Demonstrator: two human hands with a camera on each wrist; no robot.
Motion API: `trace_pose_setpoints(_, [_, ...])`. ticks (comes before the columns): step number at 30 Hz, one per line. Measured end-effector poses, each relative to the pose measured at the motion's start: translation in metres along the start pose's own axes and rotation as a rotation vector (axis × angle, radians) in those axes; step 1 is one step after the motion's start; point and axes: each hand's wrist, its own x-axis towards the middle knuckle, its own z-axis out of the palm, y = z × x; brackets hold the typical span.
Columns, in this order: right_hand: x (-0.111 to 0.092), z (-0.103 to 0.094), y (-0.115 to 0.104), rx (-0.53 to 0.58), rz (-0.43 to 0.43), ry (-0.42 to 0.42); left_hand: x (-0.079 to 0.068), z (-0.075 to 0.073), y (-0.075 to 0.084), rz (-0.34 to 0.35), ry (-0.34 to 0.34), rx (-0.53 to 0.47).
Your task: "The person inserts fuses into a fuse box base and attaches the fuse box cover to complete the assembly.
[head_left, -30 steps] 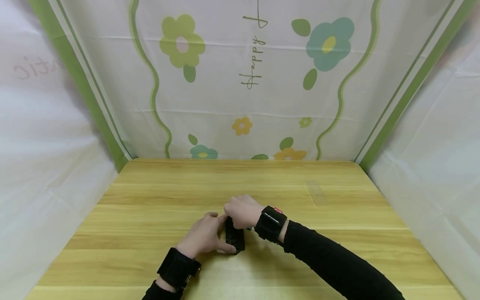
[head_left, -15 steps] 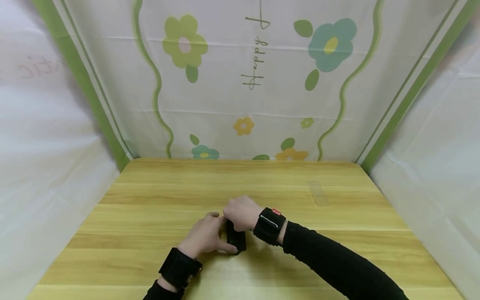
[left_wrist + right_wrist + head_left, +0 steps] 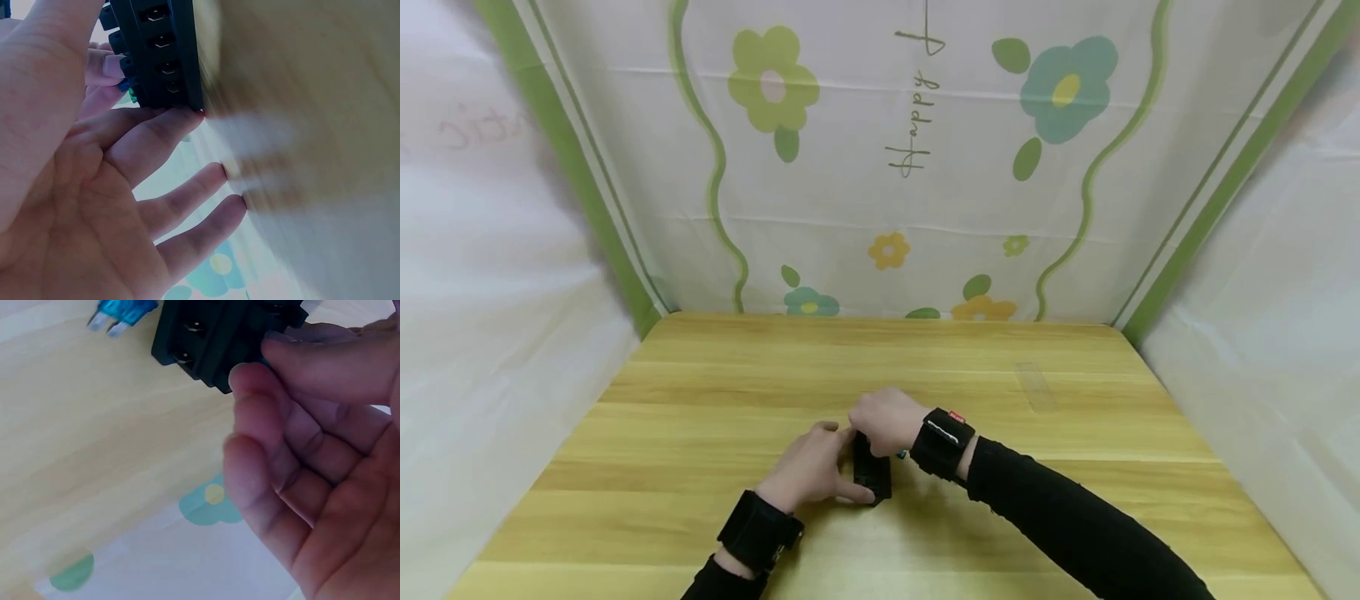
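A long black fuse block lies on the table, with metal contacts showing in slots along its side. My left hand holds it by its two ends, thumb at the near end and a finger at the far end; the other fingers rest at the table top. Over the far end, my right hand pinches a small blue piece, probably a blade fuse, against the block; fingertips hide most of it. A bit of green shows beside it. Right of the block lies a loose blue blade fuse with two metal prongs.
A clear flat strip lies on the wooden table, toward the back right. White cloth printed with flowers stands behind the table's back edge, with more cloth along both sides.
Both hands and the block stay in nearly the same place. The right hand shifts very slightly at the block's far end; the loose blue fuse is again visible beside the hand.
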Motion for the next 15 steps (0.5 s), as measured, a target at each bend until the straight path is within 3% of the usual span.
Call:
trace_pose_setpoints(6, [0.007, 0.000, 0.006, 0.064, 0.000, -0.012, 0.001, -0.002, -0.002, 0.028, -0.001, 0.007])
trace_pose_setpoints(15, [0.013, 0.001, 0.006, 0.087, -0.064, 0.019, 0.004, 0.000, -0.006, 0.056, 0.020, -0.006])
